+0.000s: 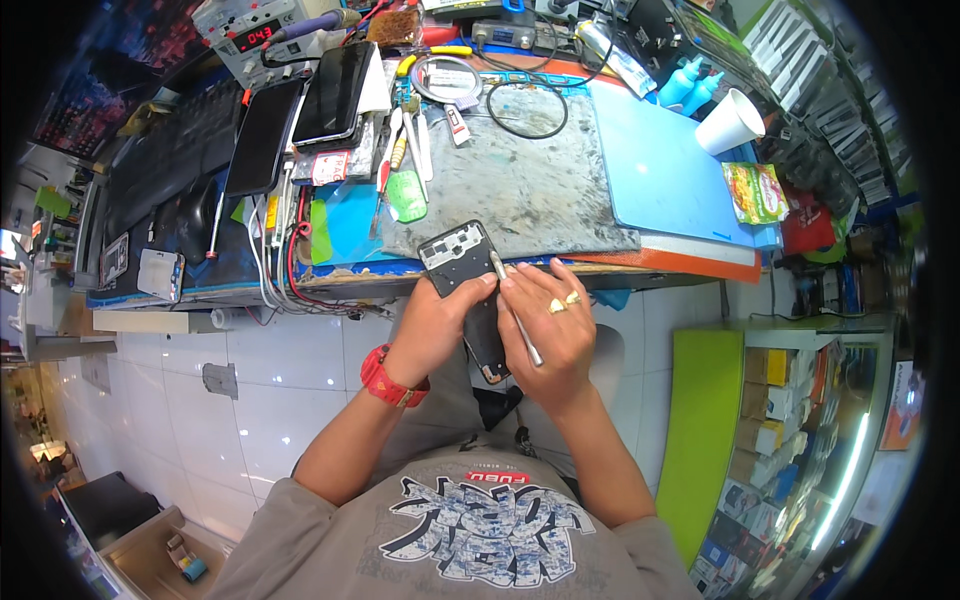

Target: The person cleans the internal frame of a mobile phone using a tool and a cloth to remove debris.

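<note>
One phone frame (pixel 484 332) in left hand (pixel 436 322)

- Grey-brown, short-sleeved cloth T-shirt (pixel 350 530), its loose sleeves (pixel 650 560) ending above the elbows
- Large, jagged white, blue and black chest print (pixel 485 532)
- Small red rectangular patch (pixel 497 477) at the print's far side
- Chunky red wristwatch (pixel 390 378) on the left wrist
- Two gold-coloured rings (pixel 558 305) on the right hand (pixel 550 330)
- Greyish trousers (pixel 448 402), mostly hidden

Looks like a phone-repair shop — shows opened phone (pixel 455 268) at near edge of grey work mat (pixel 560 190), small tools (pixel 399 155) along mat's left, power supply (pixel 240 42) beyond — goods shelves (pixel 772 438) right of mat.
</note>
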The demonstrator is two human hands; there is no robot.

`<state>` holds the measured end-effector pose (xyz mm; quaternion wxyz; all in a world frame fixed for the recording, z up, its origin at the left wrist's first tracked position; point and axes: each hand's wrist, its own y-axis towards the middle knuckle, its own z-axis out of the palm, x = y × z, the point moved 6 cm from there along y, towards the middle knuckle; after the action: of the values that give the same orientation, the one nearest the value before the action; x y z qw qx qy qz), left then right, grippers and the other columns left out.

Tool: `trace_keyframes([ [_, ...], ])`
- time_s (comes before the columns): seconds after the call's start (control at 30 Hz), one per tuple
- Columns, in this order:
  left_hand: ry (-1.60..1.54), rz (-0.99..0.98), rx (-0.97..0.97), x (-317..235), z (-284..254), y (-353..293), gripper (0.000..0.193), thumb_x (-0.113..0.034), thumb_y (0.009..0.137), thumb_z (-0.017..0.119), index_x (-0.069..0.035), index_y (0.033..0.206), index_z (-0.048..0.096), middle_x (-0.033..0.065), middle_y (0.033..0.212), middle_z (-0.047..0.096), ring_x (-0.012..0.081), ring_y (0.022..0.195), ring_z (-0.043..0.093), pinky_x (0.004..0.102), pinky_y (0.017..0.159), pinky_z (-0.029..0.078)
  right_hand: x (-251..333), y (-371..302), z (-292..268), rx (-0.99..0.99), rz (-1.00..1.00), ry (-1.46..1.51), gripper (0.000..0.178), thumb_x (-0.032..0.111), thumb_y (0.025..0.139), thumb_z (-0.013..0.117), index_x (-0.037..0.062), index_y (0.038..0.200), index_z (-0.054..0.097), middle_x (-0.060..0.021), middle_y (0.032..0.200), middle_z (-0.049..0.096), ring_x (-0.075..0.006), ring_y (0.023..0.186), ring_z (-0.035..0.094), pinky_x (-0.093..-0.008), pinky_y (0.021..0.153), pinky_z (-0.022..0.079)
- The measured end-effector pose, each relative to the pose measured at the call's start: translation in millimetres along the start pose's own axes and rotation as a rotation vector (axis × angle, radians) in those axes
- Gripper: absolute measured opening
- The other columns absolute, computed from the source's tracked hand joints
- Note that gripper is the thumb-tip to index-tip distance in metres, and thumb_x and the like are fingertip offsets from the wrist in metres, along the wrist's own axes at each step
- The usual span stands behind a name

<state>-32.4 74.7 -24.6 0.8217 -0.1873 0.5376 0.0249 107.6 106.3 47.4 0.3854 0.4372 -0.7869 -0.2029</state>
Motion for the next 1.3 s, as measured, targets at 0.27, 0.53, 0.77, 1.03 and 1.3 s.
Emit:
trace_keyframes([
  [0.27,-0.009,0.023,-0.014,2,-2,1,0.015,-0.015,0.096,0.066,-0.002,0.103,0.07,0.0019,0.095,0.072,0.009,0.085,0.064,0.0271,0.076,0.052,-1,-1,0,-0.026,0.001,0.009,0.034,-0.001,0.078,0.076,0.0011,0.111,0.069,-0.0168,0.106,0.075,-0.0339,0.104,0.071,-0.0525,0.103,0.048],
  [0.53,0.031,0.032,-0.022,1,-3,2,0.017,-0.015,0.096,0.066,-0.001,0.105,0.07,0.0019,0.095,0.072,0.0092,0.085,0.065,0.0271,0.076,0.051,-2,0,0,-0.028,0.011,0.027,0.031,0.0,0.079,0.074,0.002,0.11,0.07,-0.0156,0.107,0.075,-0.0343,0.104,0.071,-0.0528,0.103,0.047],
  [0.77,0.074,-0.026,-0.015,2,-5,0,0.017,-0.013,0.096,0.064,-0.002,0.109,0.068,0.0027,0.101,0.071,0.0107,0.092,0.064,0.0285,0.082,0.051,1,-2,-4,0.004,0.027,-0.03,0.03,0.0,0.079,0.074,0.002,0.108,0.071,-0.0144,0.106,0.076,-0.0341,0.105,0.071,-0.0531,0.103,0.047],
  [1.03,0.055,-0.001,-0.022,2,-5,1,0.018,-0.015,0.096,0.066,0.0,0.106,0.071,0.0027,0.097,0.073,0.01,0.087,0.066,0.0273,0.078,0.052,1,-5,-6,-0.011,0.059,-0.019,0.03,-0.001,0.079,0.074,0.0017,0.109,0.071,-0.0145,0.107,0.076,-0.0347,0.105,0.07,-0.0534,0.105,0.046],
  [1.3,0.018,0.015,-0.031,2,-5,1,0.019,-0.015,0.096,0.066,0.0,0.108,0.07,0.0033,0.098,0.073,0.0102,0.089,0.066,0.0274,0.079,0.052,3,-5,-5,-0.033,0.064,-0.013,0.029,0.001,0.08,0.074,0.0032,0.109,0.072,-0.0148,0.104,0.077,-0.0348,0.106,0.071,-0.0538,0.105,0.045],
])
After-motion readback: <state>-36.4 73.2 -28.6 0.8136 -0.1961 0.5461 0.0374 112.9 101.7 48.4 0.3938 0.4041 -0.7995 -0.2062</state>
